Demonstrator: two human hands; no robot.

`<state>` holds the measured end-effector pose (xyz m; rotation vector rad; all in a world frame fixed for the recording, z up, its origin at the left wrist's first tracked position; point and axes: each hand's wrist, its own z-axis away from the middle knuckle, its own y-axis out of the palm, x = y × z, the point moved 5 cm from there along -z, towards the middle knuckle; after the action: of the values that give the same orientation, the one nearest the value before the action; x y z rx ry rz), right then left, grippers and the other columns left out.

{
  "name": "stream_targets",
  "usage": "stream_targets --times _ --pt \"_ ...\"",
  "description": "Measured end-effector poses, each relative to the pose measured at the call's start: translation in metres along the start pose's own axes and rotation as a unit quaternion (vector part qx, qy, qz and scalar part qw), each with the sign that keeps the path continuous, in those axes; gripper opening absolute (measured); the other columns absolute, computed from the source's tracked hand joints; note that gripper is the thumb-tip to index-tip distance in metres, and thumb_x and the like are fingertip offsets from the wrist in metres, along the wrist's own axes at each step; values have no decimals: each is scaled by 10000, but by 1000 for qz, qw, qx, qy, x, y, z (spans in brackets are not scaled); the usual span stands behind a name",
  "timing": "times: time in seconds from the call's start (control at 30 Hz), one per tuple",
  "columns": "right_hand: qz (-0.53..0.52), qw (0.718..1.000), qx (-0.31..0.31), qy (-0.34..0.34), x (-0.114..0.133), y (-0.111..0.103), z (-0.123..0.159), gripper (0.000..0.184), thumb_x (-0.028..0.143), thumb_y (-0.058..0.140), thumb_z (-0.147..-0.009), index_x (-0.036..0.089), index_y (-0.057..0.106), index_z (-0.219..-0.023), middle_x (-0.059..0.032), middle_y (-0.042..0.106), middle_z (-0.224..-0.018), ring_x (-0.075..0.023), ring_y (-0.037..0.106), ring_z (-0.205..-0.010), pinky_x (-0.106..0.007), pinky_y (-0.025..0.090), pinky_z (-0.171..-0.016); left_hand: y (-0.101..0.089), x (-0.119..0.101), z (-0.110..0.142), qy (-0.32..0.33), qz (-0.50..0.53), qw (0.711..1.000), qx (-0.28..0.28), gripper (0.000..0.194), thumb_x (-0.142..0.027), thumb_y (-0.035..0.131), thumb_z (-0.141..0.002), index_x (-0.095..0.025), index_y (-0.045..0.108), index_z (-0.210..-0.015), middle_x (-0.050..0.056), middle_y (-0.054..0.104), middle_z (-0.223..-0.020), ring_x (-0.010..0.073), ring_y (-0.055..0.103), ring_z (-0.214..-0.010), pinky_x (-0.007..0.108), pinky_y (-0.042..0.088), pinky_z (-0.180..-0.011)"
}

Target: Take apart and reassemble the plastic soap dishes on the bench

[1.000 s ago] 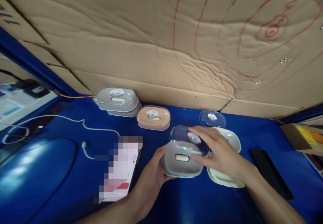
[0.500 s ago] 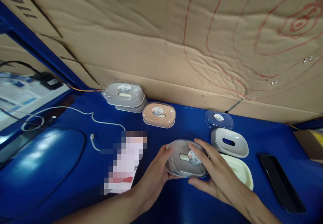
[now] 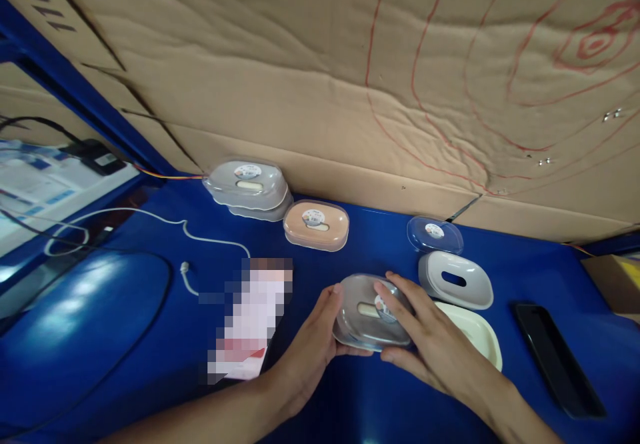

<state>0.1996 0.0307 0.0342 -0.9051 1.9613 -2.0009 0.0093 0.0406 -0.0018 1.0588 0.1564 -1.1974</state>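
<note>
A grey soap box with a clear lid and a round sticker (image 3: 353, 327) is held between both hands, over the front middle of the table. My left hand (image 3: 320, 331) grips its left end, thumb on the lid and fingers under the edge. On the right end, my right hand (image 3: 425, 331) lays its fingers over the lid, partly covering the sticker, with its thumb at the front edge. Beyond the right hand are a white slotted tray (image 3: 475, 284), a cream dish (image 3: 483, 337) partly hidden by that hand, and a loose clear lid (image 3: 420, 236).
Stacked grey soap boxes (image 3: 235, 184) and a peach soap box (image 3: 300, 231) stand along the cardboard wall (image 3: 280, 97). A pixelated phone-like object (image 3: 250, 324) and a white cable (image 3: 215, 239) lie at left. At right is a long black tray (image 3: 555, 357).
The grey soap box has shifted slightly to the right, its left end drawn in, and my left hand has followed it. My right hand keeps nearly the same hold.
</note>
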Motion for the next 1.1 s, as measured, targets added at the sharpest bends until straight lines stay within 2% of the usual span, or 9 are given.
stream_targets --times 0.27,0.47,0.63,0.77,0.83,0.97,1.1 --pt "23 999 -2 -28 -10 3 6 894 558 674 -995 312 202 -1713 -188 359 -1704 -381 466 -1519 -549 560 -1120 5 -5 3 14 -64 998 1 622 -689 534 -1012 -207 617 -1395 165 693 -1368 383 674 -1232 525 617 -938" --pt "26 999 -1 -41 -12 5 7 907 549 680 -985 285 209 -1714 -171 303 -1739 -399 429 -1539 -559 540 -1140 6 -2 3 0 -18 999 29 579 -631 427 -1075 -275 534 -1519 124 631 -1503 366 610 -1359 509 595 -998" --pt "1 1000 4 -26 -9 7 3 933 495 704 -975 272 184 -1717 -170 279 -1745 -389 399 -1558 -552 539 -1147 5 -2 3 -5 2 1000 15 532 -577 400 -1101 -265 548 -1506 118 643 -1495 361 602 -1375 529 571 -1038" --pt "-17 1000 -4 -26 -13 6 3 878 478 657 -1011 280 171 -1714 -165 271 -1741 -369 369 -1575 -569 507 -1180 6 0 1 -26 45 998 20 497 -522 374 -1122 -233 559 -1481 128 663 -1473 345 603 -1387 526 549 -1082" --pt "-17 1000 -16 -12 -18 4 0 865 514 641 -1018 282 178 -1710 -168 284 -1733 -372 371 -1572 -587 493 -1189 5 1 -1 -29 87 996 9 482 -478 343 -1137 -202 538 -1480 146 689 -1431 323 642 -1348 510 531 -1116" --pt "1 998 -54 30 -34 -2 -16 814 545 611 -1031 293 212 -1695 -174 313 -1716 -387 376 -1562 -629 470 -1192 1 7 -2 -48 114 991 -43 479 -440 345 -1137 -142 473 -1489 185 759 -1255 308 767 -1119 504 521 -1125" --pt "34 995 -76 49 -50 -3 -40 748 527 578 -1048 255 271 -1673 -209 339 -1696 -409 371 -1556 -661 434 -1198 3 12 1 -55 85 995 -9 472 -477 454 -1101 -120 556 -1391 206 765 -1207 325 779 -1061 506 518 -1101"
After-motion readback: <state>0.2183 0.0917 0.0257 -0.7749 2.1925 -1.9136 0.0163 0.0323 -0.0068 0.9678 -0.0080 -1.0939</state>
